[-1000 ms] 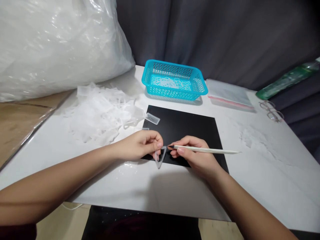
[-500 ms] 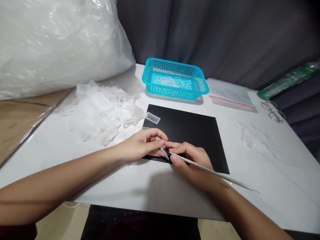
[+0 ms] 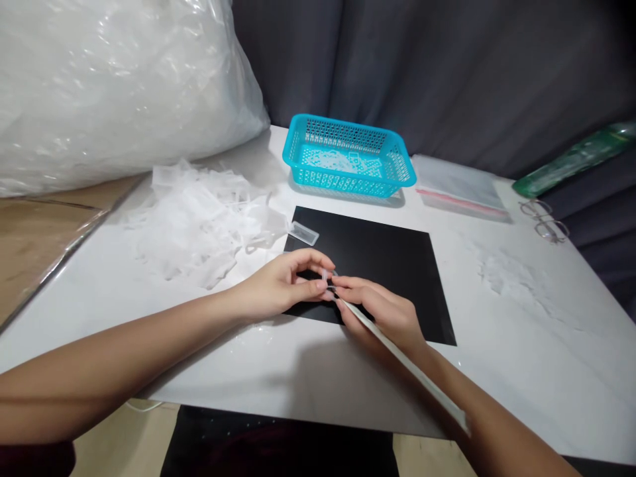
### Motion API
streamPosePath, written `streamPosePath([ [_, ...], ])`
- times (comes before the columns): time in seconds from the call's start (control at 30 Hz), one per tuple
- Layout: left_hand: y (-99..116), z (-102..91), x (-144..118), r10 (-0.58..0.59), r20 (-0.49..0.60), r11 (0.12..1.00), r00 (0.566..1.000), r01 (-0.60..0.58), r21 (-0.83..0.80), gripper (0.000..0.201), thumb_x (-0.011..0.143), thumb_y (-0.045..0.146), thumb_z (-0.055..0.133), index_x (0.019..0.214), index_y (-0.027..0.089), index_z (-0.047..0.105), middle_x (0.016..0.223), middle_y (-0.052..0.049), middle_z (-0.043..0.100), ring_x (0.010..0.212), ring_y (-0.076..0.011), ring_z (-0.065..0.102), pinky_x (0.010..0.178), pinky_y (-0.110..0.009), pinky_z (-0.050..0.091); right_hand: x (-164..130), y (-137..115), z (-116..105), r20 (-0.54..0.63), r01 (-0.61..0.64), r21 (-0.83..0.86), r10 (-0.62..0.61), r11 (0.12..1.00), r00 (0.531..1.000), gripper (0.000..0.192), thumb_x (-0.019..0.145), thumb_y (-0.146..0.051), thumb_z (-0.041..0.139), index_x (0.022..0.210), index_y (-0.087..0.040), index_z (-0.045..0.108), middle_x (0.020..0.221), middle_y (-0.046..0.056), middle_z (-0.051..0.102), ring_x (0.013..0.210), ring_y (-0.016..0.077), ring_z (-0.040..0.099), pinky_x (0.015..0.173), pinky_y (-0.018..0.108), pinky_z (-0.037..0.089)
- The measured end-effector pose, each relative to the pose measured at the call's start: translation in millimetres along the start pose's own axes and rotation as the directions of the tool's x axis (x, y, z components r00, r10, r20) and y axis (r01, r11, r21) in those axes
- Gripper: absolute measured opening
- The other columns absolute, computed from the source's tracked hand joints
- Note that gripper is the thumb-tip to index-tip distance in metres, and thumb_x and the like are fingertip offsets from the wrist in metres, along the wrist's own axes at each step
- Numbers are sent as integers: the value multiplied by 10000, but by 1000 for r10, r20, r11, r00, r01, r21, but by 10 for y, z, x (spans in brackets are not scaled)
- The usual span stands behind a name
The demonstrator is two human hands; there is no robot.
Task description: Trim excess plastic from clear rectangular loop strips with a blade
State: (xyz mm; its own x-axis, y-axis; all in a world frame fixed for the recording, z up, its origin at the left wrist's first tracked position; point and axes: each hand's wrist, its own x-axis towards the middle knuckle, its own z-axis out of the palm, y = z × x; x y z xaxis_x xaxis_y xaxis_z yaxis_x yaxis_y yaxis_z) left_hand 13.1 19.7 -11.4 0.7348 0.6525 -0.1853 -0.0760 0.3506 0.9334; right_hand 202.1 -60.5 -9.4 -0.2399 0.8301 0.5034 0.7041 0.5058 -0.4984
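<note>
Pinched in left hand [image 3: 283, 288] fingertips: small clear plastic piece [image 3: 325, 275], steadied over black mat [image 3: 387, 265]. Meeting it from four o'clock, right hand [image 3: 385, 311] gripping thin white stick [image 3: 397, 354]. Loose clear pieces [image 3: 199, 222] at ten o'clock, teal basket [image 3: 348, 158] at twelve.

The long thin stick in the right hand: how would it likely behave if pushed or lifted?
The stick is slender and straight, so probably light and fairly stiff. It looks round, so it may roll on the smooth table. The right hand pinches it near the tip.

White table [image 3: 497, 344]; black mat [image 3: 387, 258]; basket [image 3: 348, 159]
</note>
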Motion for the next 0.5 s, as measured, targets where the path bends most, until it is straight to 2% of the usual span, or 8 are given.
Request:
streamPosePath([
  [0.1, -46, -1, 9, 45, -4, 998, 999, -45, 41, 350, 802, 126, 665, 1110, 157, 500, 903, 10, 606, 806, -92, 657, 795, -238, 515, 15, 9, 8, -3, 76, -59, -77, 995, 997, 185, 866, -101, 553, 938, -235, 658, 952, 54, 761, 884, 185, 728, 822, 303, 600],
  [0.23, -50, 14, -12, 38, -10, 983, 999, -36, 179, 447, 764, 82, 614, 1176, 171, 463, 756, 48, 579, 703, -94, 617, 655, -216, 469, 26, 86, -55, -45, 83, -121, -89, 989, 995, 201, 863, -89, 548, 968, -227, 649, 1009, 76, 748, 908, 200, 722, 822, 332, 596],
  [0.33, -27, 12, -24, 14, -26, 962, 1000, -6, 274, 473, 722, 80, 593, 1172, 175, 482, 743, 52, 555, 668, -97, 589, 600, -214, 432, 52, 213, -177, -186, -53, -134, 27, 990, 982, 165, 869, -135, 570, 974, -230, 655, 1044, 77, 740, 970, 223, 711, 872, 375, 580],
  [0.43, -3, -7, -15, -2, -39, 952, 999, 13, 305, 455, 712, 119, 585, 1159, 163, 508, 751, 46, 546, 645, -93, 565, 587, -216, 423, 95, 341, -306, -363, -224, -94, 177, 970, 915, 83, 874, -205, 612, 930, -220, 671, 1010, 65, 750, 969, 229, 714, 895, 387, 568],
  [0.5, 17, -23, -6, 5, -46, 934, 999, 11, 356, 448, 712, 134, 578, 1157, 157, 532, 742, 46, 541, 620, -85, 541, 578, -211, 418, 117, 406, -364, -436, -282, -67, 226, 957, 871, 68, 871, -236, 633, 913, -211, 681, 983, 63, 756, 957, 227, 718, 881, 375, 569],
])
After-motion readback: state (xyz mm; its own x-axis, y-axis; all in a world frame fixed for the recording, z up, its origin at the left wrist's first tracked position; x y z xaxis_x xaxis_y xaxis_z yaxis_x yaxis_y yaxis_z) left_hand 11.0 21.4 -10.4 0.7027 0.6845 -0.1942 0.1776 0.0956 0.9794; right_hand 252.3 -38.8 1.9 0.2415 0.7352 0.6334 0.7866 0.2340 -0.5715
